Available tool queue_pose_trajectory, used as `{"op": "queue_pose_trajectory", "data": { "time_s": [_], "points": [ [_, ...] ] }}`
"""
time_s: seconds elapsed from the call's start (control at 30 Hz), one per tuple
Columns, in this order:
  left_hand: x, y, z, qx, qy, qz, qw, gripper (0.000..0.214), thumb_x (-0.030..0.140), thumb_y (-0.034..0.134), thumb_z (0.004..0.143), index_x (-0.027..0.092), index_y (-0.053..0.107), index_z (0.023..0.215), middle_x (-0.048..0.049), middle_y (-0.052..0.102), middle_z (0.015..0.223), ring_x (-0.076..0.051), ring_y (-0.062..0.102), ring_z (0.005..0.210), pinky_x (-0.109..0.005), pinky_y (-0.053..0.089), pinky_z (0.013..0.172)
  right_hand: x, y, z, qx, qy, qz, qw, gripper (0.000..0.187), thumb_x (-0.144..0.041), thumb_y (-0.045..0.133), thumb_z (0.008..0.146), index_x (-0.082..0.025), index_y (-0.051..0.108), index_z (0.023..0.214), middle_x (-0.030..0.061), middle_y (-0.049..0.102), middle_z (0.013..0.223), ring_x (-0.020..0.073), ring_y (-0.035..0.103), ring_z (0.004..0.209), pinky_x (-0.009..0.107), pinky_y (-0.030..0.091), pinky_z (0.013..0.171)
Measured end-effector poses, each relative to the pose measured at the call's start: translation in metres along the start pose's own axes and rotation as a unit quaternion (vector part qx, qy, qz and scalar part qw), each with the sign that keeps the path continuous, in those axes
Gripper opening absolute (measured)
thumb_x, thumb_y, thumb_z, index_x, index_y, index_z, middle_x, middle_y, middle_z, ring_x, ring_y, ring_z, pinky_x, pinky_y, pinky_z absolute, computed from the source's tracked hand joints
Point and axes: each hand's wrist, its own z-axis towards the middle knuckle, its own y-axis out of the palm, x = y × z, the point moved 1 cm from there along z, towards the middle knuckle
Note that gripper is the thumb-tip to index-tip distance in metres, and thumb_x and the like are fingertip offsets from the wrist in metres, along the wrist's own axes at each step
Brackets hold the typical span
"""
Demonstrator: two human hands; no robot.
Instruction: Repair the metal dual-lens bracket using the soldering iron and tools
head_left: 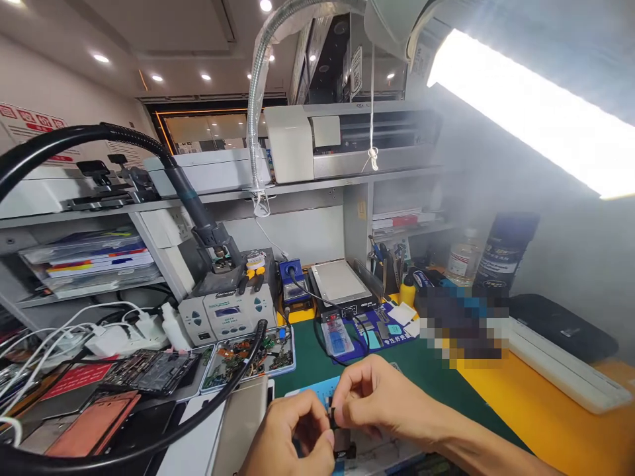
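Observation:
At the near edge of the green mat (302, 363), my left hand (290, 433) is closed, thumb and fingers pinching a small dark part (342, 441). My right hand (380, 400) comes in from the right, also in a pinch, its fingertips on the upper end of that same part. The part looks flat, with a black strip at its top; its exact kind is too small to make out. Under the hands lies a light blue sheet (317, 386), mostly covered by them.
Left of the hands are a tray of circuit boards (270, 357), a hot-air station (228, 314) and several phone shells (94, 423). A black hose (198, 430) loops across the left side. Behind stands a heating plate (342, 284); a bright lamp (526, 112) hangs at upper right.

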Motion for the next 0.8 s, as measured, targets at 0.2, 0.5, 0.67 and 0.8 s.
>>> {"op": "queue_pose_trajectory", "data": {
  "time_s": [0.2, 0.5, 0.67, 0.8],
  "points": [
    [0.001, 0.000, -0.001, -0.006, -0.005, 0.003, 1.000, 0.009, 0.024, 0.057, 0.067, 0.020, 0.050, 0.062, 0.0020, 0.047, 0.060, -0.015, 0.046, 0.059, -0.026, 0.037, 0.059, 0.000, 0.001, -0.001, 0.002, -0.003, -0.001, 1.000, 0.008, -0.013, 0.065, 0.061, -0.013, 0.071, 0.064, -0.0041, 0.060, 0.051, 0.0051, 0.040, 0.039, 0.017, 0.028, 0.037],
    [0.004, -0.001, 0.000, -0.025, -0.023, -0.039, 0.999, 0.012, 0.023, 0.060, 0.066, 0.020, 0.050, 0.060, 0.0038, 0.045, 0.055, -0.013, 0.045, 0.054, -0.025, 0.037, 0.054, -0.003, 0.005, -0.002, 0.017, 0.015, 0.004, 1.000, 0.014, -0.012, 0.058, 0.060, -0.013, 0.071, 0.062, -0.0029, 0.058, 0.052, 0.0063, 0.040, 0.042, 0.018, 0.030, 0.039],
    [0.003, 0.003, -0.001, -0.043, -0.064, -0.116, 0.990, 0.015, 0.034, 0.054, 0.070, 0.022, 0.046, 0.066, 0.0067, 0.044, 0.048, -0.009, 0.040, 0.039, -0.022, 0.035, 0.040, -0.009, 0.003, -0.004, 0.012, 0.022, 0.006, 1.000, 0.011, -0.017, 0.061, 0.064, -0.013, 0.071, 0.064, -0.0033, 0.056, 0.050, 0.0069, 0.041, 0.042, 0.019, 0.032, 0.039],
    [0.005, 0.002, 0.000, -0.013, -0.049, -0.111, 0.993, 0.016, 0.035, 0.053, 0.072, 0.021, 0.046, 0.067, 0.0066, 0.044, 0.048, -0.009, 0.039, 0.039, -0.021, 0.035, 0.040, -0.015, 0.000, -0.005, 0.017, 0.007, 0.001, 1.000, 0.011, -0.024, 0.066, 0.069, -0.013, 0.069, 0.067, -0.0042, 0.053, 0.052, 0.0064, 0.038, 0.043, 0.019, 0.031, 0.040]
  ]
}}
